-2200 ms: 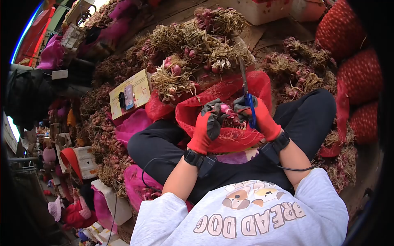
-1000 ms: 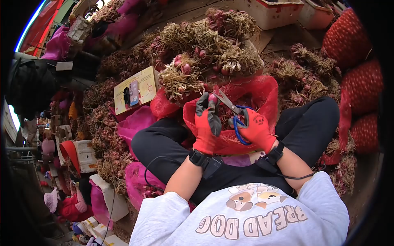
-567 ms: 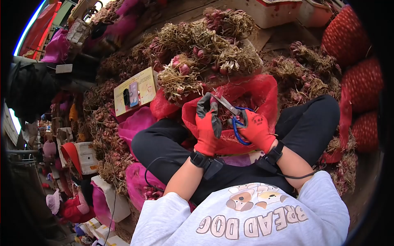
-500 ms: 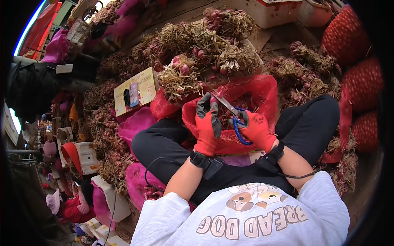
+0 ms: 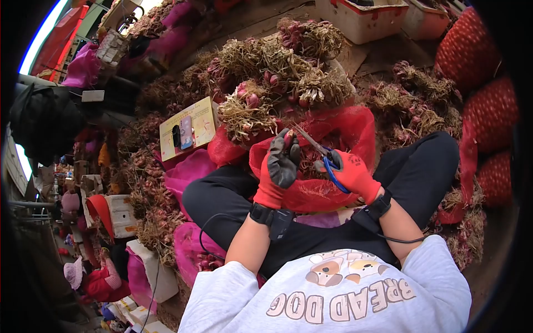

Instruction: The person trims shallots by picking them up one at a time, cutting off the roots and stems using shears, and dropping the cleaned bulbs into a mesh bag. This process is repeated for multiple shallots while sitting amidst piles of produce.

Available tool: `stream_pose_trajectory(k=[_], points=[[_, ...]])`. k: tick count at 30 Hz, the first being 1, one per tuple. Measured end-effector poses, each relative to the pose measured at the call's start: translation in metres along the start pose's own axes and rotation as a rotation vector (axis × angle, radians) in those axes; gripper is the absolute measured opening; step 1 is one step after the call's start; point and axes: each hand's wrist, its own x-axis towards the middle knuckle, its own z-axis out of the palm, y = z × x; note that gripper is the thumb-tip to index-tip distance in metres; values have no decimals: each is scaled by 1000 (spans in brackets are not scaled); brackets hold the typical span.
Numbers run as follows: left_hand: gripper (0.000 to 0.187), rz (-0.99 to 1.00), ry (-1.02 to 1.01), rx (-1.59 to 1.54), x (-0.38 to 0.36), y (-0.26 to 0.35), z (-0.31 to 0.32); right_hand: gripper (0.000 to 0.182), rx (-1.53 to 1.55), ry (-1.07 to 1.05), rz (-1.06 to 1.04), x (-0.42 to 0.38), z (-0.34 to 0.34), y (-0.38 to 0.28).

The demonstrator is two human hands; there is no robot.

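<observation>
My left hand [image 5: 282, 164], in a red glove with a dark grey palm, is turned palm up and holds a small reddish shallot [image 5: 288, 140] at its fingertips. In my right hand [image 5: 352, 171], also gloved in red, are scissors [image 5: 331, 166] with blue handles. Their blades point up and left, close to the shallot but apart from it. Below both hands lies an open red mesh bag [image 5: 358, 125] with loose shallots inside. Just beyond it, dried bunches of shallots [image 5: 250, 111] with straw-coloured stalks and roots are heaped up.
Left of the heap a yellow box [image 5: 205, 119] carries a phone [image 5: 186, 132]. Pink mesh bags [image 5: 191, 169] lie by my left knee. Filled red mesh sacks [image 5: 488, 114] stack at the right, and white foam boxes [image 5: 363, 22] stand behind. A person [image 5: 102, 280] sits far left.
My left hand has rolled palm up, bringing the shallot's end into view. The scissors have drawn slightly right, away from the shallot. The whole view has shifted a little.
</observation>
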Motion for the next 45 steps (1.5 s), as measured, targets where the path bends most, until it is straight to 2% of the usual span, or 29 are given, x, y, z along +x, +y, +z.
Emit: stream_pose_trajectory(k=[7,9,12,14,18,21,22,24,26,28,29,31,32,34,35,36,37,39,42,45], points=[[40,-10,-168,244,-2,3,-11,32,-252,40,-120,-4,-10,-15],[39,-16,-234,320,-2,8,-16,33,-231,43,-145,-4,-12,-13],[37,-165,-30,-26,1,15,-29,34,-181,50,-162,-5,-12,-12],[37,-180,-57,43,0,15,-28,34,-176,61,-171,-5,-11,-13],[37,-139,55,27,-4,11,-16,33,-294,106,-191,-3,-9,-6],[35,-369,40,-222,-4,23,-28,32,-483,121,-171,-2,-9,2],[31,-227,42,44,-3,20,-29,32,-555,122,-162,-2,-9,3],[26,39,57,526,-6,15,-22,36,-382,36,-84,0,-8,4],[24,233,150,921,-20,21,15,40,-260,-5,-55,-1,-10,0],[28,292,164,935,-55,39,70,44,-194,-15,-75,-3,-15,-7],[32,276,120,782,-81,53,94,45,-298,4,-50,-2,-16,-4],[31,446,393,1232,-142,75,137,47,-495,20,-9,-2,-15,9],[30,449,500,1405,-173,88,150,48,-465,-43,51,-2,-20,4],[28,416,740,1649,-230,107,162,44,-723,-117,159,0,-25,2],[27,379,867,1715,-257,113,164,42,-746,-93,166,0,-23,6],[25,341,883,1665,-288,122,154,41,-734,-32,79,0,-20,22],[24,250,900,1740,-308,122,154,42,-669,-24,37,-1,-22,18],[23,144,1062,1709,-357,133,105,43,-704,-53,49,-1,-25,8],[22,197,1089,1625,-379,119,55,42,-620,-27,-19,-5,-24,5],[21,-59,1250,1907,-392,126,7,43,-568,-1,-114,-10,-29,0]])
